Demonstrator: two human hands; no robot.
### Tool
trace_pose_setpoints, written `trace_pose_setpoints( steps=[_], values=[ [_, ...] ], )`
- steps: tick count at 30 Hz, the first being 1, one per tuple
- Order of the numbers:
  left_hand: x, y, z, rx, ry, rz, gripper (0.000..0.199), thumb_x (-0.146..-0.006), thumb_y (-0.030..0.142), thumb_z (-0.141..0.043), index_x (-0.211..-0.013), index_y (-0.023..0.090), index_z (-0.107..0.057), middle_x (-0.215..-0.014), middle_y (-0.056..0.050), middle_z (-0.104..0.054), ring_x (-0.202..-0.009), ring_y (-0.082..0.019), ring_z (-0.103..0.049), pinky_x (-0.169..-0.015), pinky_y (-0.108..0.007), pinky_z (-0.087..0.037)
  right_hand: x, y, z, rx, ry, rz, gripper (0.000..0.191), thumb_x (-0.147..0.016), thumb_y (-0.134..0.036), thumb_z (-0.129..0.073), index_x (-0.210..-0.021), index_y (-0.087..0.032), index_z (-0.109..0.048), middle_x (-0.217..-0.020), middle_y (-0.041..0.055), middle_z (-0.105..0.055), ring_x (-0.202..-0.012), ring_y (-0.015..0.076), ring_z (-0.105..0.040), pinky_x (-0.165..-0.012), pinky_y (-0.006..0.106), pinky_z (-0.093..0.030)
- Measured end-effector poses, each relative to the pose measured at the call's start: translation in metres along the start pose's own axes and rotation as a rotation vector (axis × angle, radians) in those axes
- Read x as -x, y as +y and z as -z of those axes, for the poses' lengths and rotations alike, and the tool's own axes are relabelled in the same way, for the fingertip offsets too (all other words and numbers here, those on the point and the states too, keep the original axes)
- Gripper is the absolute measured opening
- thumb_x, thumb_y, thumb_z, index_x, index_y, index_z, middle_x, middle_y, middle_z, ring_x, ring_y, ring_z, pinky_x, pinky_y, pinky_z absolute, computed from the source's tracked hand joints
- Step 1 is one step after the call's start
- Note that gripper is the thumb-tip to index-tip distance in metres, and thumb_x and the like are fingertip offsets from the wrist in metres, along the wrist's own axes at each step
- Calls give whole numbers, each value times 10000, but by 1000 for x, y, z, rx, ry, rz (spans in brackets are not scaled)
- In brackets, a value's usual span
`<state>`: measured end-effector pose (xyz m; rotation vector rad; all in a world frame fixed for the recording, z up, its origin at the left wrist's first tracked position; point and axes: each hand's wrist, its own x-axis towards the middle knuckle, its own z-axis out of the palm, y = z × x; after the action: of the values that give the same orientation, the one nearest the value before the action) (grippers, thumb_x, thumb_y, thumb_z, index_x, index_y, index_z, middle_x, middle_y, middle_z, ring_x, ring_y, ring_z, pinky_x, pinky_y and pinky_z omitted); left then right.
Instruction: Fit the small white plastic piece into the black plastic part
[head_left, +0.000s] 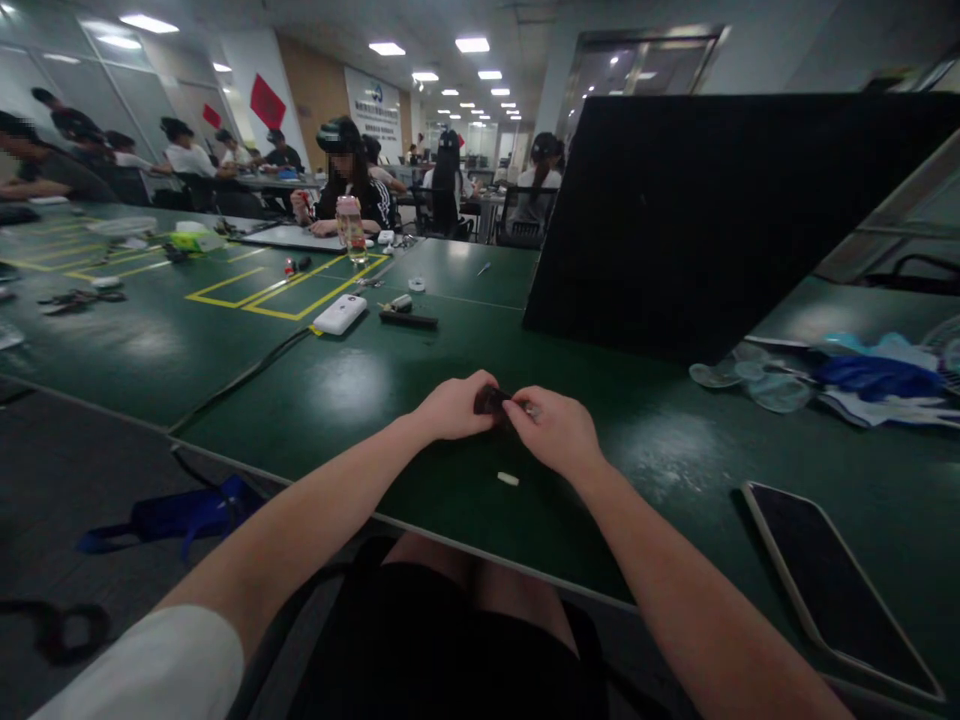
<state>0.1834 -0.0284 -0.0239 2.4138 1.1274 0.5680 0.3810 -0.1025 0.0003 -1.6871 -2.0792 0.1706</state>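
Observation:
Over the green table (442, 490), both hands meet at a small dark brown, shiny object (491, 401) whose kind I cannot make out. My left hand (456, 406) is closed round its left side. From the right, my right hand (556, 425) pinches at it with thumb and fingers, and a small pale bit shows by those fingertips. A short whitish piece (508, 479) lies on the table just below the hands, touched by neither.
A large black panel (675, 220) stands ahead to the right. A phone (832, 580) lies at the right front edge, with blue and clear plastic wrapping (877, 375) beyond. A white box-shaped device (340, 314), a black bar (409, 320) and a bottle (351, 230) are ahead left. A person sits opposite.

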Motion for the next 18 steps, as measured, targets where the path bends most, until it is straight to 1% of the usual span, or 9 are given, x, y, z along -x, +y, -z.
trace_pose_setpoints(
  steps=[1,3,5,6,8,11,13,15,18],
  values=[
    [0,-1,1,-14,14,19,476,-783,414,-695,-1199,246,-536,-936,-35,-715,-832,-223,-695,-746,-336,-534,3,0,6,-46,-59,41,304,-902,-499,-583,-942,-227,-714,-882,37,-710,-758,182,-624,-662,292,-413],
    [0,-4,2,-36,44,53,470,-785,402,-694,-1199,247,-533,-942,-36,-717,-852,-228,-695,-757,-335,-529,9,-2,16,-154,-294,126,379,-772,-585,-708,-859,-216,-723,-781,12,-686,-693,160,-605,-623,272,-402],
    [1,-6,4,-46,65,63,450,-796,396,-681,-1194,247,-532,-944,-37,-716,-859,-229,-694,-759,-332,-524,16,-8,21,-176,-503,153,435,-640,-610,-800,-796,-213,-721,-718,-5,-665,-632,143,-577,-563,257,-372],
    [2,-7,5,-45,68,60,444,-801,399,-674,-1193,248,-531,-944,-38,-716,-858,-229,-693,-758,-332,-523,19,-11,21,-161,-567,155,434,-597,-598,-829,-769,-215,-718,-704,-9,-661,-609,138,-566,-539,254,-357],
    [2,-9,6,-45,70,52,445,-801,398,-673,-1194,248,-529,-946,-38,-714,-853,-229,-692,-759,-332,-522,22,-18,17,-129,-631,156,386,-585,-552,-848,-742,-224,-716,-702,-9,-668,-590,138,-564,-516,252,-345],
    [1,-10,7,-54,67,41,457,-798,389,-676,-1206,247,-528,-959,-46,-711,-851,-231,-690,-754,-334,-521,21,-18,9,-137,-648,154,276,-675,-490,-802,-753,-236,-728,-713,-2,-684,-607,149,-593,-527,255,-372],
    [1,-9,7,-47,60,19,456,-800,387,-674,-1210,248,-529,-974,-50,-709,-859,-233,-690,-753,-336,-524,17,-10,5,-166,-614,138,230,-720,-458,-768,-780,-238,-737,-738,2,-696,-643,158,-617,-558,259,-402],
    [1,-7,6,-27,35,-2,454,-801,380,-675,-1211,250,-528,-983,-46,-710,-866,-230,-691,-761,-338,-528,12,0,3,-194,-510,90,219,-744,-446,-745,-812,-237,-740,-789,7,-710,-689,166,-634,-594,267,-424],
    [2,-4,5,1,-10,-31,467,-791,373,-689,-1211,249,-527,-983,-39,-712,-857,-220,-692,-765,-336,-529,6,11,3,-197,-258,-15,231,-789,-454,-704,-847,-232,-729,-838,17,-713,-734,174,-635,-632,283,-438]
  ],
)
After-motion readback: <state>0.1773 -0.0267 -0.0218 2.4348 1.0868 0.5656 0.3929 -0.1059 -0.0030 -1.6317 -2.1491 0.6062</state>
